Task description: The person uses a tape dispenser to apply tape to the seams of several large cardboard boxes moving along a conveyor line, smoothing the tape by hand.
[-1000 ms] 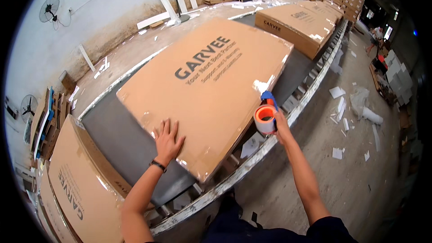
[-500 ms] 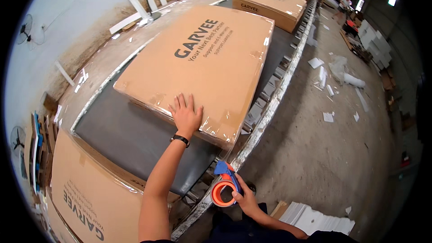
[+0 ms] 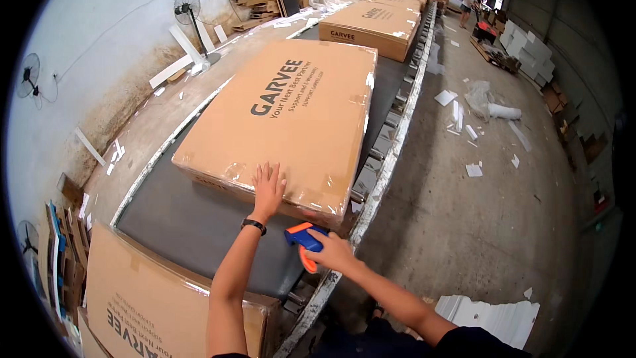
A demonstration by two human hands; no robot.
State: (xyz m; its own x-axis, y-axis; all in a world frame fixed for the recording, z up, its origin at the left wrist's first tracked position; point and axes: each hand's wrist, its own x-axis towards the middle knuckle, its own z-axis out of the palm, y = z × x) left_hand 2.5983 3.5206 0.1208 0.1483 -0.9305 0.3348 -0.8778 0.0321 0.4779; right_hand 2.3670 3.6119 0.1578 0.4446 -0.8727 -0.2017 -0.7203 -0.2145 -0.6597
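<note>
A large brown cardboard box (image 3: 311, 126) lies flat on the dark conveyor belt (image 3: 172, 192), clear tape shining along its near end and right side. My left hand (image 3: 268, 191), with a black band at the wrist, rests on the top near the close edge, its fingers spread. My right hand (image 3: 333, 252) grips a blue and orange tape dispenser (image 3: 306, 237) just below the box's near right corner. The dispenser's lower part is partly hidden by the hand.
Another cardboard box (image 3: 165, 292) sits at the lower left, and more boxes (image 3: 374, 23) stand farther along the belt. A white-worn rail (image 3: 391, 159) edges the conveyor on the right. White foam sheets (image 3: 490, 318) lie at the lower right; scraps litter the floor. A person (image 3: 468, 6) stands far off.
My right hand has raised the tape dispenser and turned it toward the box's near end. My left hand stays on the box top. The view has shifted, showing more of the far end.
</note>
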